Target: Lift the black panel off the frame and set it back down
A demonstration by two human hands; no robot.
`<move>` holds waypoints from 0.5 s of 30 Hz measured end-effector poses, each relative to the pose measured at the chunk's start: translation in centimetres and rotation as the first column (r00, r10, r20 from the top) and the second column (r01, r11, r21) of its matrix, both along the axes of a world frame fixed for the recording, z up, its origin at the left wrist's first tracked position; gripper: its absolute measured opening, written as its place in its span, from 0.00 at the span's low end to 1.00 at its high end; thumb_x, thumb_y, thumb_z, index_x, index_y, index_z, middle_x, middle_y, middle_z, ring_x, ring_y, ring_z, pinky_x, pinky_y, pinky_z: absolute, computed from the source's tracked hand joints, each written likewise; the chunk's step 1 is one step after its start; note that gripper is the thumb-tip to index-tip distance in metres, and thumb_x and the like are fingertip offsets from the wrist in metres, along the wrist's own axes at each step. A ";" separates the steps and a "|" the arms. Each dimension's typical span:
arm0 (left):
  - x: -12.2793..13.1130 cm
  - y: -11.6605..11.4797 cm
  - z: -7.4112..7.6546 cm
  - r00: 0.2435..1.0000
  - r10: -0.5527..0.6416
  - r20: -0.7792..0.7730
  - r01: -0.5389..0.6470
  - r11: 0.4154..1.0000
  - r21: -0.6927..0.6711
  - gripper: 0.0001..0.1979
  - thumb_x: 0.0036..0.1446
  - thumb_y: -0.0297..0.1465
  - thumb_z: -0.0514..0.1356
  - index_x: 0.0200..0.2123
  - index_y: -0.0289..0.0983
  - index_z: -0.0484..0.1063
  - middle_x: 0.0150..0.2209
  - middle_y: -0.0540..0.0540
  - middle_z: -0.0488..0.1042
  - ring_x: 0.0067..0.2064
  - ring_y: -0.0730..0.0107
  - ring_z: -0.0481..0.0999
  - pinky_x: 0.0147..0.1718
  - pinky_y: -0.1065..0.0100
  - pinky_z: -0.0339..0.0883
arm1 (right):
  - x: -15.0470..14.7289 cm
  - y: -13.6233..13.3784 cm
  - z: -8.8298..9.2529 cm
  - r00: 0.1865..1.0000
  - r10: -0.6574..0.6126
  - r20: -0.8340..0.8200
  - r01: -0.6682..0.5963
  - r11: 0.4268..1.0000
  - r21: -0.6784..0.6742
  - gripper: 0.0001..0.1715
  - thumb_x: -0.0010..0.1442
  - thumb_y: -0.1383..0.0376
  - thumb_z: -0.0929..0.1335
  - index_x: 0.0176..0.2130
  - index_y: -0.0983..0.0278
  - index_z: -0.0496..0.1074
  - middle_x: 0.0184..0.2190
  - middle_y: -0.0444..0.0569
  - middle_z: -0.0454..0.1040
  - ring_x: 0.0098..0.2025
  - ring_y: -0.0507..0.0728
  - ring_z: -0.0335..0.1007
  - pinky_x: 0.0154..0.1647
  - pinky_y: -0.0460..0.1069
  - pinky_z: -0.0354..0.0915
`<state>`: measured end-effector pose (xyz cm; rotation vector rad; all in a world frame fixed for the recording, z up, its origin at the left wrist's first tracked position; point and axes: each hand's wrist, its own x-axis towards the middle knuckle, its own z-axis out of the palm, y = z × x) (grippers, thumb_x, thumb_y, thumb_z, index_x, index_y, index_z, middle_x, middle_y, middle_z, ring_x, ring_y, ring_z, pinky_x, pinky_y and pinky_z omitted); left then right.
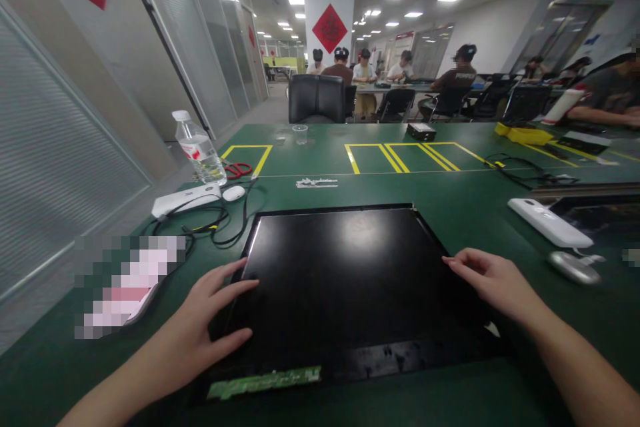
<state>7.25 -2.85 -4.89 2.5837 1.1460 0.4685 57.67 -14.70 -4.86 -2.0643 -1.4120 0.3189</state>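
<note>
A black display panel [345, 273] lies flat on the green table, its dark screen reflecting a ceiling light. Along its near edge runs a green circuit board strip [265, 381]. My left hand [215, 310] rests at the panel's left edge with fingers spread, the fingertips over the border. At the right edge, my right hand [487, 277] has its thumb and index finger pressed together on the frame. Whether a thin piece is pinched between them is too small to tell. A small whitish tab [493, 329] shows near the panel's lower right corner.
To the left are a pixelated phone [133, 283], black cables [220, 227], a water bottle [200, 150] and red-handled scissors [239, 170]. White scraps [317, 183] lie beyond the panel. A white device [550, 222] sits on the right. People work at tables behind.
</note>
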 end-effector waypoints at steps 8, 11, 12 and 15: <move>0.0 -0.9 2.7 0.969 -0.208 -0.135 0.181 0.965 -0.188 0.29 0.53 0.32 0.66 0.58 0.56 0.68 0.68 0.47 0.62 0.65 0.48 0.63 0.59 0.45 0.63 | 0.0 0.0 0.1 0.995 0.000 -0.099 -0.011 0.994 -0.111 0.24 0.56 0.44 0.66 0.26 0.60 0.71 0.40 0.49 0.82 0.28 0.56 0.72 0.24 0.48 0.62; -0.2 -0.8 2.5 0.965 -0.232 -0.125 0.212 0.965 -0.156 0.29 0.53 0.30 0.65 0.58 0.56 0.69 0.67 0.48 0.64 0.65 0.49 0.64 0.59 0.44 0.62 | 0.0 0.0 0.0 0.996 0.003 -0.085 -0.010 0.997 -0.081 0.23 0.56 0.45 0.66 0.25 0.60 0.72 0.38 0.49 0.82 0.31 0.57 0.75 0.28 0.48 0.64; -0.2 -0.8 2.4 0.962 -0.240 -0.128 0.220 0.964 -0.148 0.29 0.53 0.29 0.65 0.58 0.56 0.69 0.67 0.48 0.64 0.65 0.49 0.64 0.59 0.44 0.62 | 0.0 0.0 0.0 0.997 0.001 -0.082 -0.008 0.997 -0.078 0.23 0.55 0.45 0.67 0.25 0.60 0.72 0.38 0.49 0.82 0.32 0.58 0.75 0.29 0.48 0.64; -0.3 -1.0 2.1 0.960 -0.227 -0.163 0.205 0.969 -0.140 0.27 0.55 0.33 0.64 0.58 0.58 0.69 0.67 0.50 0.64 0.66 0.50 0.63 0.60 0.44 0.61 | -0.1 0.0 0.0 0.996 -0.013 -0.091 0.004 0.996 -0.091 0.23 0.55 0.45 0.67 0.25 0.59 0.72 0.38 0.49 0.82 0.31 0.57 0.74 0.27 0.49 0.64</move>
